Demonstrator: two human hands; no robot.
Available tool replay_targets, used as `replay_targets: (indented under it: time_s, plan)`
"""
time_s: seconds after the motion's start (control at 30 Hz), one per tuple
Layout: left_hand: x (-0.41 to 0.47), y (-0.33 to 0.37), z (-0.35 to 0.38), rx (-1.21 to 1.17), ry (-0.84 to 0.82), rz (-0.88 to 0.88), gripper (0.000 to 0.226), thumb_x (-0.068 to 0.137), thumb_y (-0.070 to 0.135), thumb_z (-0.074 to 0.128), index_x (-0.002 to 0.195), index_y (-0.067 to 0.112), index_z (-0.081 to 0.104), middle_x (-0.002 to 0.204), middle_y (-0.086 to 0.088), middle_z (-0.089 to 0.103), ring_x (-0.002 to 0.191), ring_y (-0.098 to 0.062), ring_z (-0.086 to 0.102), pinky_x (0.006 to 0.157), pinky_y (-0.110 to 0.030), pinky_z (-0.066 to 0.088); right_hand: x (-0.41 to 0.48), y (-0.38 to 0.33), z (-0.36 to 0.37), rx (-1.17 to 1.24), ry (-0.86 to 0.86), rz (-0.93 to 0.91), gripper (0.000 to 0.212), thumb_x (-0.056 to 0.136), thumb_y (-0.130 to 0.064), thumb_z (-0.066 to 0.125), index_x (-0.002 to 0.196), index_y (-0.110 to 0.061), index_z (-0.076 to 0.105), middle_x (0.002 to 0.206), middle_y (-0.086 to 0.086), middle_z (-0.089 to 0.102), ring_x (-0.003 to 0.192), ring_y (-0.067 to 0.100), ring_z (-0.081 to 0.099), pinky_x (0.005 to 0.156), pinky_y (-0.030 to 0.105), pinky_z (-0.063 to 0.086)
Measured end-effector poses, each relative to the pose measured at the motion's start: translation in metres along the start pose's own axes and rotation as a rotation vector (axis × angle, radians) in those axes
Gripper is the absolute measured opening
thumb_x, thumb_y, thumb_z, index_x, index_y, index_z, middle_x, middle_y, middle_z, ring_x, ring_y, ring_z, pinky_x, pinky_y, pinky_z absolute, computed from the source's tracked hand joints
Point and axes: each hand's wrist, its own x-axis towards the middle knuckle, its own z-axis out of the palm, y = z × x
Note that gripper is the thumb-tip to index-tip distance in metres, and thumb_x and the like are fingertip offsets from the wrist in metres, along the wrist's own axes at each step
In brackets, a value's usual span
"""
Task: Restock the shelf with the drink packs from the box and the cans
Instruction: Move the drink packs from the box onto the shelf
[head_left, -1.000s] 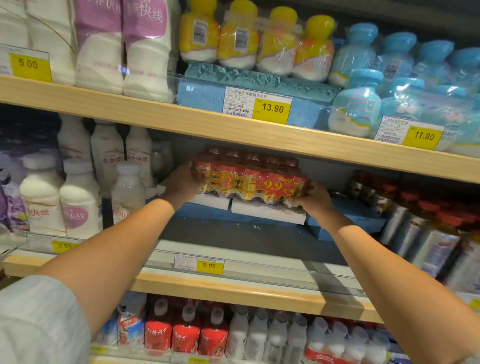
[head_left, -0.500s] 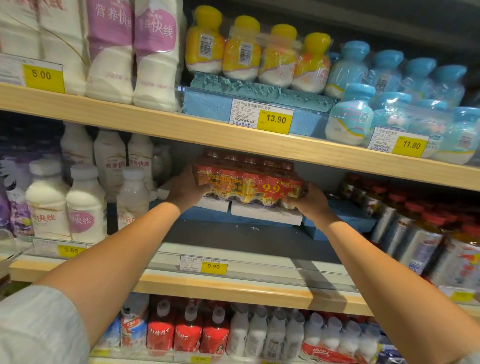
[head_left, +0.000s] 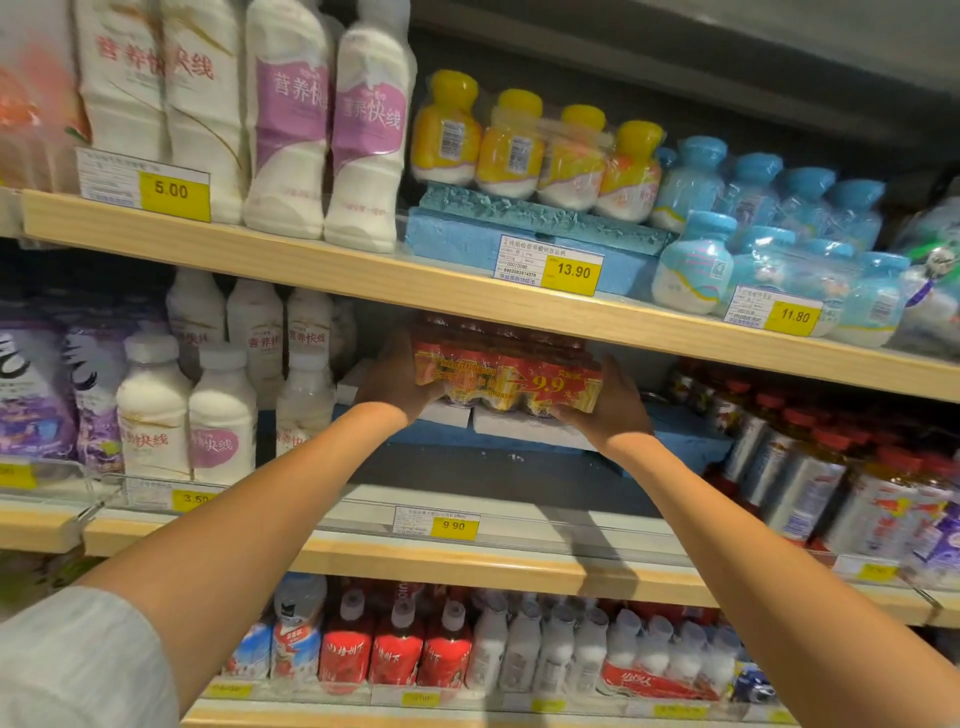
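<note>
Head view: both hands hold a red shrink-wrapped drink pack (head_left: 506, 376) by its ends, the left hand (head_left: 397, 382) clasped on its left end and the right hand (head_left: 613, 402) cupped around its lower right corner. The pack sits at the back of the middle shelf (head_left: 467, 558), just under the board above, its base over white foam blocks (head_left: 524, 422) lying on a blue foam slab (head_left: 685, 441). White milk bottles (head_left: 187, 410) stand to its left, red-capped bottles (head_left: 810, 467) to its right. A 9.90 price tag (head_left: 436, 522) hangs at the shelf front below.
</note>
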Motion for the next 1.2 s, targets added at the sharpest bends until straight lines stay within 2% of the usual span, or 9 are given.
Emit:
replay_targets:
  time_s: [0.27, 0.33, 0.37, 0.43, 0.57, 0.63, 0.7, 0.8, 1.2]
  plan:
    - [-0.032, 0.013, -0.024, 0.235, -0.180, -0.060, 0.066, 0.086, 0.050, 0.067, 0.137, 0.017, 0.041, 0.129, -0.007, 0.058, 0.111, -0.030, 0.057, 0.091, -0.041, 0.051, -0.034, -0.033, -0.002, -0.150, 0.012, -0.039, 0.105, 0.072, -0.069, 0.072, 0.152, -0.019, 0.027, 0.153, 0.006, 0.038, 0.136, 0.026, 0.038, 0.109, 0.042, 0.043]
    - [-0.048, 0.019, -0.036, 0.241, -0.226, -0.022, 0.063, 0.088, 0.056, 0.063, 0.127, 0.008, 0.051, 0.098, -0.010, 0.064, 0.087, -0.028, 0.060, 0.072, -0.037, 0.051, -0.051, -0.050, -0.005, -0.187, -0.054, 0.006, 0.080, 0.072, -0.075, 0.067, 0.118, -0.010, 0.057, 0.115, 0.013, 0.061, 0.100, 0.025, 0.056, 0.078, 0.033, 0.051]
    - [-0.058, 0.024, -0.043, 0.252, -0.234, 0.006, 0.060, 0.087, 0.059, 0.062, 0.111, 0.004, 0.057, 0.080, -0.008, 0.060, 0.072, -0.025, 0.057, 0.059, -0.035, 0.045, -0.059, -0.057, -0.006, -0.221, -0.085, 0.036, 0.072, 0.070, -0.080, 0.062, 0.084, -0.009, 0.056, 0.080, 0.010, 0.058, 0.072, 0.024, 0.052, 0.059, 0.032, 0.042]
    - [-0.074, 0.030, -0.058, 0.264, -0.234, 0.048, 0.056, 0.085, 0.064, 0.062, 0.082, 0.009, 0.051, 0.068, -0.002, 0.047, 0.059, -0.018, 0.045, 0.050, -0.033, 0.031, -0.078, -0.076, -0.010, -0.277, -0.093, 0.041, 0.070, 0.071, -0.080, 0.059, 0.066, -0.015, 0.034, 0.062, -0.001, 0.039, 0.057, 0.018, 0.038, 0.052, 0.032, 0.028]
    - [-0.096, 0.031, -0.081, 0.237, -0.296, 0.171, 0.061, 0.083, 0.063, 0.064, 0.113, 0.013, 0.048, 0.112, -0.008, 0.058, 0.091, -0.020, 0.055, 0.067, -0.032, 0.045, -0.106, -0.094, -0.010, -0.315, -0.032, -0.072, 0.068, 0.072, -0.082, 0.057, 0.090, -0.019, 0.041, 0.088, -0.002, 0.045, 0.085, 0.021, 0.046, 0.073, 0.034, 0.042]
    - [-0.108, 0.028, -0.092, 0.162, -0.348, 0.206, 0.086, 0.084, 0.060, 0.065, 0.147, 0.012, 0.030, 0.150, -0.010, 0.038, 0.132, -0.025, 0.043, 0.099, -0.038, 0.045, -0.119, -0.104, -0.008, -0.297, -0.043, -0.090, 0.080, 0.073, -0.082, 0.057, 0.115, -0.016, 0.045, 0.115, 0.000, 0.052, 0.111, 0.025, 0.049, 0.097, 0.040, 0.045]
    - [-0.122, 0.019, -0.106, 0.117, -0.381, 0.244, 0.102, 0.085, 0.060, 0.065, 0.158, 0.018, 0.007, 0.165, -0.002, 0.011, 0.150, -0.019, 0.016, 0.116, -0.038, 0.029, -0.137, -0.122, -0.005, -0.259, -0.090, -0.057, 0.106, 0.074, -0.081, 0.057, 0.151, -0.013, 0.027, 0.157, 0.002, 0.032, 0.147, 0.026, 0.026, 0.121, 0.044, 0.026]
    - [-0.142, 0.000, -0.121, 0.110, -0.412, 0.329, 0.107, 0.084, 0.062, 0.063, 0.158, 0.022, -0.003, 0.166, 0.006, -0.003, 0.152, -0.010, 0.003, 0.119, -0.035, 0.022, -0.164, -0.145, 0.004, -0.217, -0.095, -0.080, 0.117, 0.075, -0.082, 0.053, 0.160, -0.016, 0.006, 0.167, 0.000, 0.005, 0.154, 0.016, 0.003, 0.126, 0.040, 0.010]
    - [-0.225, -0.106, -0.148, 0.117, -0.578, 0.277, 0.107, 0.085, 0.054, 0.067, 0.158, 0.018, -0.003, 0.166, 0.003, -0.003, 0.152, -0.011, 0.001, 0.122, -0.031, 0.017, -0.258, -0.193, 0.082, -0.065, -0.314, -0.129, 0.107, 0.079, -0.068, 0.063, 0.160, -0.023, 0.009, 0.166, -0.009, 0.009, 0.153, 0.007, 0.008, 0.123, 0.031, 0.018]
